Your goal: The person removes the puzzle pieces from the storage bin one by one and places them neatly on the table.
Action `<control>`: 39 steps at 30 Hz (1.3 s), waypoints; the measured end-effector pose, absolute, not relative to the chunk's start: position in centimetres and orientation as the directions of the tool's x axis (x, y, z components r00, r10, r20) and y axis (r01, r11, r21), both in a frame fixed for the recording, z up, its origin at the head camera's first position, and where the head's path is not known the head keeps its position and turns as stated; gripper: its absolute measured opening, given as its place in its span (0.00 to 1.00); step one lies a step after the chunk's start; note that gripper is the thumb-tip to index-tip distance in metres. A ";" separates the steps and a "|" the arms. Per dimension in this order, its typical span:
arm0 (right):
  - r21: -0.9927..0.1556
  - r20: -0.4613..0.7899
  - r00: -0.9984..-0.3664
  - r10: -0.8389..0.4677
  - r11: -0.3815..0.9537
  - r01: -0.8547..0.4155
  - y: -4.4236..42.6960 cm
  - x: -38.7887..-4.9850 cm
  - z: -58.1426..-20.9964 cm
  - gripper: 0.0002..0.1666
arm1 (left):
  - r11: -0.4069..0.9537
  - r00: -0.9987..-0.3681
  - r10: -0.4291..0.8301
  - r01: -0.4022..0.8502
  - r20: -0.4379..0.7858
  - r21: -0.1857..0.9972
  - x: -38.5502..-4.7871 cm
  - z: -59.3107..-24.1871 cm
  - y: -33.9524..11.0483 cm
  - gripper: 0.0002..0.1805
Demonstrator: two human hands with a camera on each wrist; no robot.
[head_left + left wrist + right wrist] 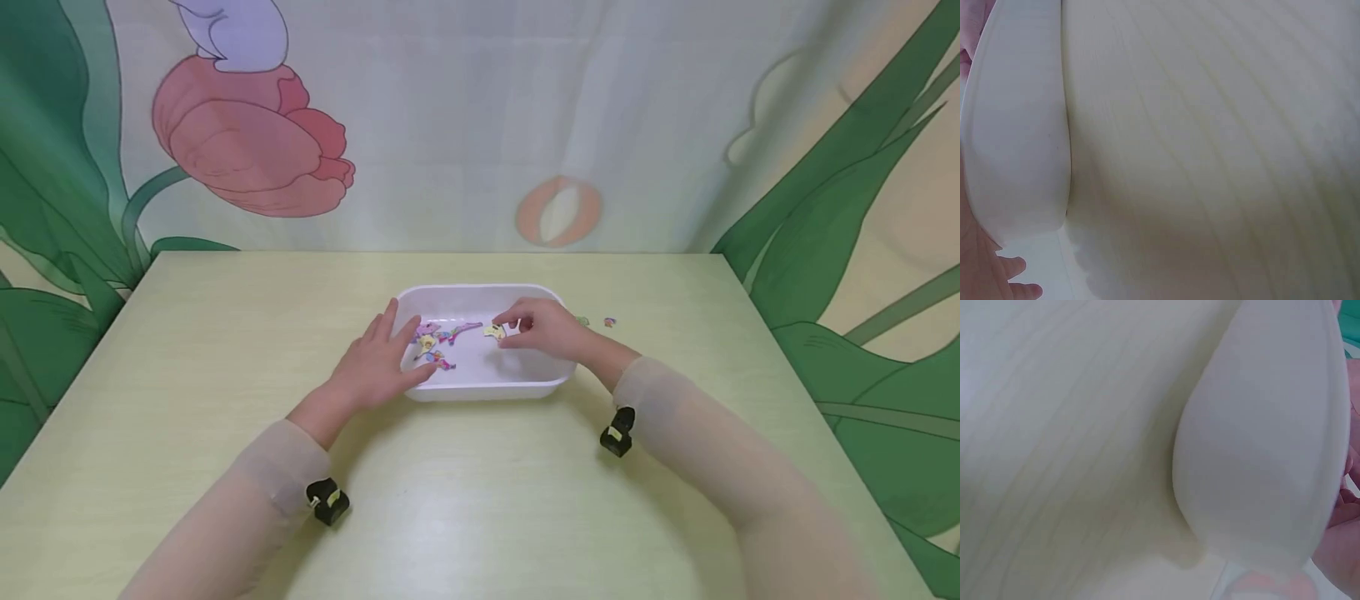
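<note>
A white plastic tray [480,392] stands on the table with several small, flat, colourful cut-outs [450,335] lying in its left part. My left hand [375,362], fingers spread, is at the tray's left end; its thumb and fingertips reach over the rim beside the cut-outs. Over the tray's right half, my right hand [546,327] holds a small yellow cut-out [493,332] between thumb and fingers. Both wrist views mostly show the tray's outer wall [1016,125] and the tabletop, with only parts of the hands at the edges.
Behind the right wrist, a small greenish piece [582,321] and a small multicoloured piece [610,322] lie on the light wooden table [480,492]. A printed curtain [450,125] hangs behind the table's far edge. Each sleeve carries a black wrist camera [327,502].
</note>
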State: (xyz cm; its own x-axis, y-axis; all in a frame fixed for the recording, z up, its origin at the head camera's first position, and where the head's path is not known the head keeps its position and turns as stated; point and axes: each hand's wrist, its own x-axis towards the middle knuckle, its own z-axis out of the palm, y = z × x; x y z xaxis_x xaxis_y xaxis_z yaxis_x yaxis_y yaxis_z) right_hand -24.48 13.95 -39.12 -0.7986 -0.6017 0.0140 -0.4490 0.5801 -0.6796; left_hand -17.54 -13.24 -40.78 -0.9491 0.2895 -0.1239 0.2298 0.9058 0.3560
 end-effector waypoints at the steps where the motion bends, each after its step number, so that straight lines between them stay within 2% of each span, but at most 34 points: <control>1: -0.682 0.014 -0.802 -0.597 0.580 -0.444 14.2 -24.4 -39.1 0.20 | 0.906 -0.949 0.290 0.230 -0.125 0.356 -17.5 -40.8 -13.2 0.46; 18: -0.666 0.021 -0.843 -0.537 0.621 -0.412 17.5 -23.9 -38.4 0.19 | 0.907 -0.948 0.294 0.235 -0.124 0.350 -17.4 -40.8 -13.3 0.46; 39: -0.663 -0.033 -0.912 -0.409 0.692 -0.287 22.2 -24.2 -39.2 0.22 | 0.910 -0.947 0.297 0.244 -0.118 0.334 -17.5 -41.2 -13.4 0.47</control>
State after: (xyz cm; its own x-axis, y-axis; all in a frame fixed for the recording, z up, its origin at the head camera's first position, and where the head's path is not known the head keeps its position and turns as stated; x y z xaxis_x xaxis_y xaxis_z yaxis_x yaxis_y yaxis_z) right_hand -24.22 22.23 -39.16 -0.9120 -0.4090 -0.0326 -0.2865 0.6918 -0.6628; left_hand -17.49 -13.38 -41.17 -0.9475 0.2974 -0.1177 0.2442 0.9104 0.3339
